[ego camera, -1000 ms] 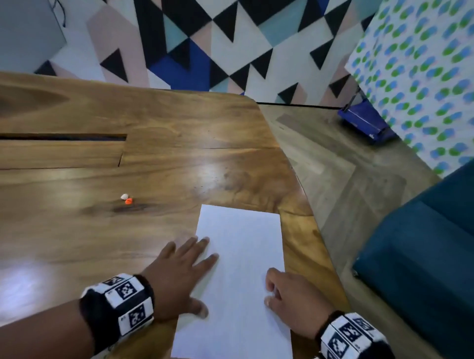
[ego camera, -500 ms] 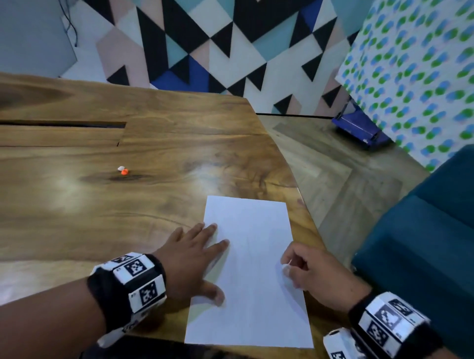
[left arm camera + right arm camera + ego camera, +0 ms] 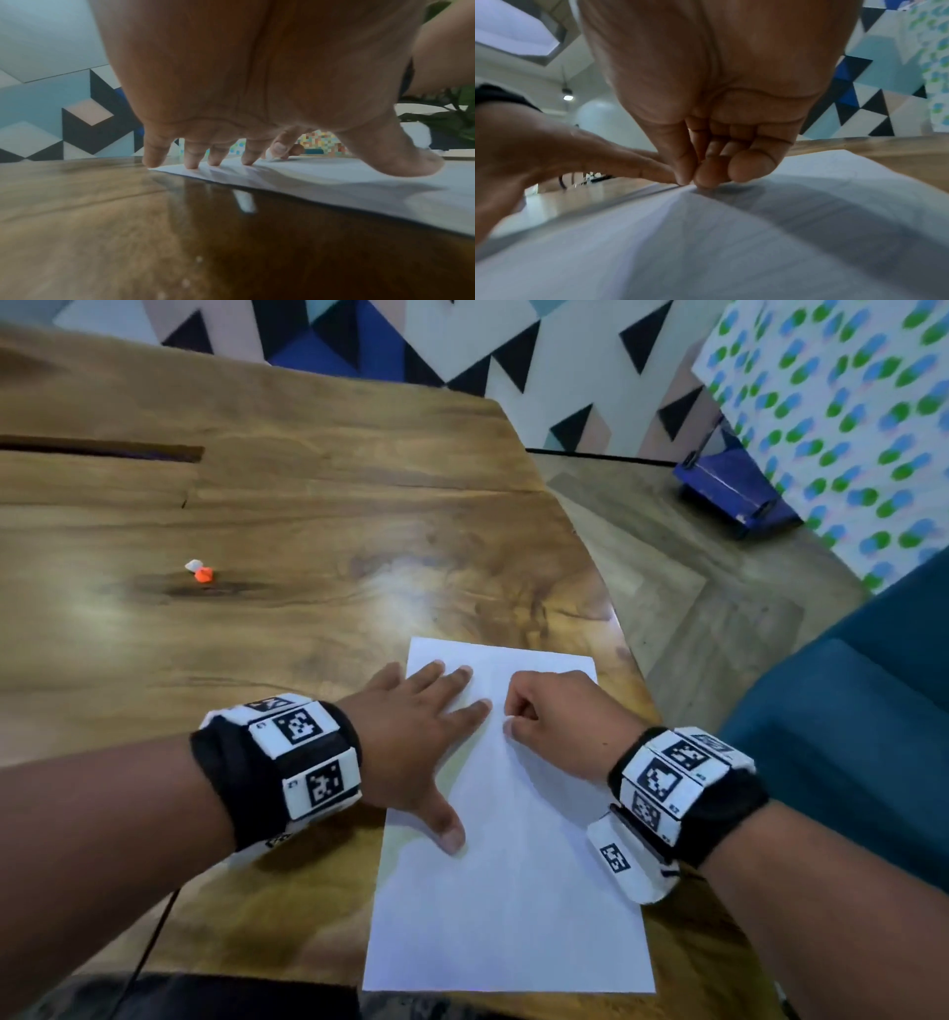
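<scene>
While the left hand point(image 3: 411, 742) lies spread flat on the paper point(image 3: 513, 916), the right hand point(image 3: 560, 726), fingers curled, pinches its surface.

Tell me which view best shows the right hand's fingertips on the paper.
The right wrist view: the right hand fills it, thumb and curled fingertips pinching the paper close up. The head view shows only its knuckles from above; the left wrist view shows a small glimpse beyond the left hand.
</scene>
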Demonstrator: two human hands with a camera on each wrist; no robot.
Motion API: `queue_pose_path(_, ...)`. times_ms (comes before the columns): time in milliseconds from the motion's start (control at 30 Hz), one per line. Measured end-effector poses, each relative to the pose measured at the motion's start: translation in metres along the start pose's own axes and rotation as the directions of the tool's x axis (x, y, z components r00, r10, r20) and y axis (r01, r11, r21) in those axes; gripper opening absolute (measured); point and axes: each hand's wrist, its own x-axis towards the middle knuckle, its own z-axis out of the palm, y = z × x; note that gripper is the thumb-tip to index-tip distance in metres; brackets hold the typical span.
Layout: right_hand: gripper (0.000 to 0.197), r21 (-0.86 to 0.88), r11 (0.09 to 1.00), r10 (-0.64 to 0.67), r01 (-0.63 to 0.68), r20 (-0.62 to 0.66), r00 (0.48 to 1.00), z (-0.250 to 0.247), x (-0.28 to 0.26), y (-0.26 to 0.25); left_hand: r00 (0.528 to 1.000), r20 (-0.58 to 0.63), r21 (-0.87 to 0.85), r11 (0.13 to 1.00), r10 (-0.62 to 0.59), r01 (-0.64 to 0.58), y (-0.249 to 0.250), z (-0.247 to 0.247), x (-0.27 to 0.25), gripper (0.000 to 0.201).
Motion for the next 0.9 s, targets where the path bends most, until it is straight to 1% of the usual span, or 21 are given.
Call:
queue_pose_path(100, 0.011, -0.136, 0.991, -0.014, 0.013, -0.008, 1.000, 0.004, 0.001, -0.007, 1.000, -0.004, 0.016, 1.000, 0.017, -0.017, -0.001, 0.005, 0.003, 0.144)
queue_pose_path(167, 0.009, -0.158, 0.985, -0.065, 0.066, 0.009, 0.998, 0.009, -0.010, -0.017, 1.000, -0.007, 0.008, 1.000, 0.019, -0.019, -0.001, 0.008, 0.004, 0.146)
queue_pose_path(200, 0.007, -0.157, 0.981, -0.107, 0.111, 0.033, 0.994, 0.013, -0.019, -0.023, 1.000, -0.011, 0.005, 1.000, 0.023, -0.023, -0.001, 0.009, 0.005, 0.147)
queue_pose_path(267, 0.012, -0.150, 0.967, -0.189, 0.205, 0.118, 0.975, 0.021, -0.037, -0.033, 0.999, -0.020, 0.007, 1.000, 0.029, -0.029, -0.003, 0.011, 0.006, 0.146)
queue_pose_path(333, 0.014, -0.145, 0.955, -0.232, 0.260, 0.182, 0.955, 0.027, -0.044, -0.037, 0.999, -0.019, 0.007, 1.000, 0.030, -0.030, -0.004, 0.014, 0.006, 0.146)
queue_pose_path(400, 0.012, -0.166, 0.955, -0.219, 0.245, 0.161, 0.962, 0.024, -0.038, -0.034, 1.000, -0.008, -0.003, 1.000, 0.027, -0.027, -0.004, 0.015, 0.006, 0.146)
queue_pose_path(500, 0.005, -0.195, 0.973, -0.115, 0.122, 0.046, 0.992, 0.013, -0.008, -0.017, 1.000, -0.009, -0.001, 1.000, 0.023, -0.023, -0.004, 0.015, 0.006, 0.146)
queue_pose_path(567, 0.009, -0.171, 0.984, -0.041, 0.039, -0.006, 0.999, 0.007, 0.007, -0.009, 1.000, -0.006, 0.001, 1.000, 0.018, -0.018, -0.005, 0.016, 0.006, 0.146)
queue_pose_path(600, 0.010, -0.165, 0.986, -0.034, 0.030, -0.024, 0.999, 0.007, 0.008, -0.008, 1.000, -0.003, 0.000, 1.000, 0.015, -0.015, -0.004, 0.016, 0.006, 0.146)
queue_pose_path(667, 0.006, -0.165, 0.984, -0.075, 0.071, -0.013, 0.997, 0.012, -0.002, -0.014, 1.000, 0.000, -0.004, 1.000, 0.014, -0.014, -0.004, 0.016, 0.006, 0.147)
queue_pose_path(700, 0.007, -0.160, 0.980, -0.120, 0.120, 0.012, 0.993, 0.017, -0.012, -0.020, 1.000, 0.000, -0.011, 1.000, 0.015, -0.015, -0.004, 0.016, 0.007, 0.148)
queue_pose_path(733, 0.011, -0.157, 0.971, -0.175, 0.181, 0.053, 0.983, 0.021, -0.024, -0.027, 1.000, 0.001, -0.021, 1.000, 0.016, -0.016, -0.005, 0.016, 0.007, 0.148)
queue_pose_path(800, 0.012, -0.139, 0.945, -0.275, 0.296, 0.152, 0.949, 0.030, -0.045, -0.040, 1.000, 0.006, -0.025, 0.999, 0.022, -0.022, -0.005, 0.017, 0.007, 0.147)
queue_pose_path(867, 0.012, -0.147, 0.932, -0.303, 0.332, 0.189, 0.934, 0.032, -0.048, -0.044, 1.000, 0.009, -0.017, 1.000, 0.023, -0.023, -0.005, 0.017, 0.007, 0.147)
queue_pose_path(900, 0.010, -0.173, 0.935, -0.281, 0.311, 0.175, 0.944, 0.029, -0.042, -0.040, 1.000, 0.010, -0.017, 1.000, 0.023, -0.023, -0.004, 0.016, 0.007, 0.147)
